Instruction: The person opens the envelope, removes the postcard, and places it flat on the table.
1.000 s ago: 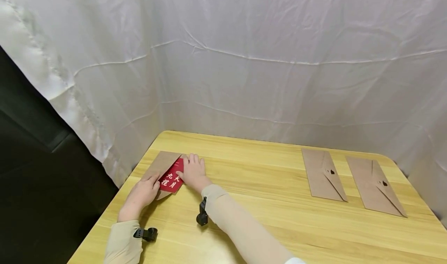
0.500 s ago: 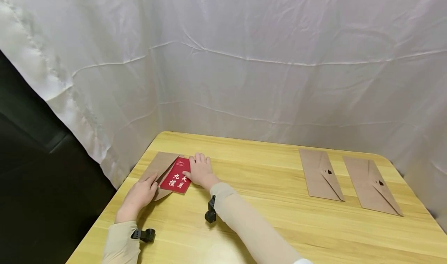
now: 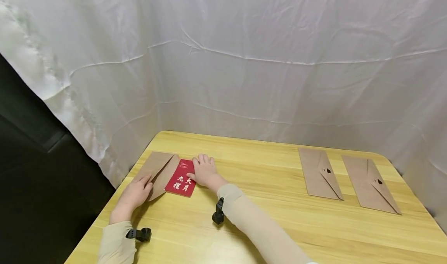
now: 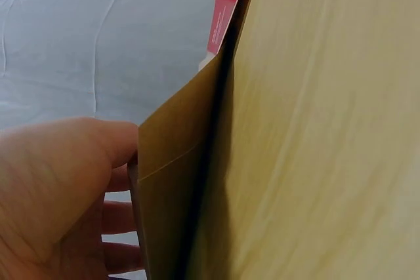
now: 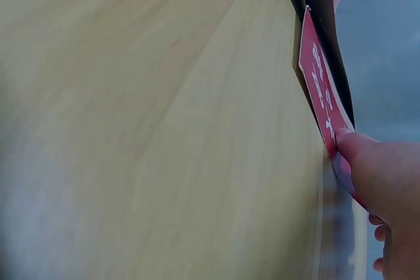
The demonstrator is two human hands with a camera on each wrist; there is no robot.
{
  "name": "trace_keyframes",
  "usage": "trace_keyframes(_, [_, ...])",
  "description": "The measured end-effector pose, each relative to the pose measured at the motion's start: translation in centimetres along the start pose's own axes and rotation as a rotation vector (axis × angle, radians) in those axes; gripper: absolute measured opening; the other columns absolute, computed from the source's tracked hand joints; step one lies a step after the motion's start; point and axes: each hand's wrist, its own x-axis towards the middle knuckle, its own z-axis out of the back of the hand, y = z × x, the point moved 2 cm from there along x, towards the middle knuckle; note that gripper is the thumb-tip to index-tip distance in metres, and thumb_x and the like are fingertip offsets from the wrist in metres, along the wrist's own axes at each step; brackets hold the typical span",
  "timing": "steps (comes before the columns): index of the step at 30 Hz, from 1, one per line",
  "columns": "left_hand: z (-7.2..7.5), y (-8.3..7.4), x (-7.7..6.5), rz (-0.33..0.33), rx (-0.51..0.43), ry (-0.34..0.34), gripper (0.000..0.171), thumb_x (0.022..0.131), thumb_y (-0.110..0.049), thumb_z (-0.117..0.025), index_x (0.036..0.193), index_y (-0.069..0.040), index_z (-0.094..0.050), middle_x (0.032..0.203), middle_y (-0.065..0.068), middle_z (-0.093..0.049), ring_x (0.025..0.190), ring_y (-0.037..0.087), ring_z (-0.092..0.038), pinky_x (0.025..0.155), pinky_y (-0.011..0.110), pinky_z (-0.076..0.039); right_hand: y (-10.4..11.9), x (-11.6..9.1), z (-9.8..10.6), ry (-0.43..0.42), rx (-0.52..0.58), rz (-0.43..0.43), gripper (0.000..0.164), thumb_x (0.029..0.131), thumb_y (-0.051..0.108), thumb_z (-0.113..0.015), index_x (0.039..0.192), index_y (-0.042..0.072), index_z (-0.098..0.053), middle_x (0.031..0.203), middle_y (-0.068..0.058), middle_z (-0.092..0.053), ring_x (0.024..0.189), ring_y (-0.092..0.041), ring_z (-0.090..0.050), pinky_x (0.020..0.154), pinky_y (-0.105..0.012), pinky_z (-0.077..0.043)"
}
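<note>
Near the table's left end lies a brown paper envelope (image 3: 151, 166), its flap lifted from the body. My left hand (image 3: 132, 196) pinches the envelope's edge between thumb and fingers; in the left wrist view the brown paper (image 4: 174, 155) stands up beside the thumb. A red card (image 3: 180, 180) with white characters lies just right of the envelope, its left edge over the flap. My right hand (image 3: 207, 173) holds the card by its right edge, the thumb on its printed face. The right wrist view shows the card (image 5: 319, 90) edge-on, fingers partly hidden.
Two brown envelopes with black marks, a nearer-centre one (image 3: 316, 171) and an outer one (image 3: 364, 180), lie on the right of the wooden table (image 3: 251, 171). A pale curtain (image 3: 244, 62) hangs behind the table, and black material (image 3: 42, 178) is at the left.
My right hand has drawn the red card rightward out of the envelope, and more of its face shows. My left hand has shifted slightly left with the envelope.
</note>
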Motion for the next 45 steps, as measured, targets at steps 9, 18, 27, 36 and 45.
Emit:
trace_keyframes(9, [0.0,0.5,0.0,-0.003,-0.010,0.013,0.051,0.100,-0.023,-0.044,0.142,0.005,-0.044,0.143,0.037,-0.040,0.131,0.056,-0.037,0.106,0.064,-0.035,-1.2,-1.0,-0.1,0.042,0.004,0.024,0.072,0.094,0.066,-0.040,0.148,0.020,-0.035,0.138,-0.005,-0.037,0.133,-0.023,-0.032,0.115,-0.046,-0.026])
trace_keyframes(18, [-0.1,1.1,0.1,-0.024,0.001,0.001,0.055,0.098,-0.025,-0.052,0.142,0.007,-0.043,0.143,0.039,-0.037,0.131,0.057,-0.036,0.105,0.064,-0.035,-1.6,-2.0,0.3,0.046,-0.013,0.078,0.071,0.095,0.066,-0.038,0.147,0.018,-0.037,0.137,-0.008,-0.039,0.131,-0.026,-0.034,0.111,-0.048,-0.030])
trace_keyframes(27, [-0.3,1.6,0.5,-0.017,-0.004,0.045,0.059,0.098,-0.028,-0.055,0.142,0.008,-0.041,0.145,0.041,-0.032,0.134,0.058,-0.030,0.107,0.066,-0.032,-1.2,-1.8,0.0,0.059,-0.018,0.072,0.069,0.096,0.066,-0.034,0.147,0.020,-0.037,0.136,-0.007,-0.039,0.130,-0.024,-0.034,0.108,-0.044,-0.032])
trace_keyframes(36, [-0.4,1.9,0.8,-0.028,-0.025,0.064,0.060,0.096,-0.025,-0.057,0.142,0.009,-0.041,0.145,0.043,-0.030,0.135,0.060,-0.025,0.108,0.067,-0.029,-1.1,-1.7,0.1,0.045,0.010,0.070,0.066,0.096,0.065,-0.036,0.145,0.021,-0.039,0.136,-0.006,-0.040,0.132,-0.024,-0.035,0.110,-0.044,-0.032])
trace_keyframes(45, [-0.3,1.7,1.1,-0.042,-0.051,0.049,0.058,0.097,-0.026,-0.057,0.140,0.010,-0.044,0.143,0.043,-0.033,0.133,0.060,-0.028,0.107,0.067,-0.030,-1.6,-1.6,-0.3,-0.003,0.077,0.085,0.062,0.098,0.061,-0.035,0.147,0.023,-0.040,0.138,-0.005,-0.042,0.134,-0.024,-0.036,0.110,-0.045,-0.033])
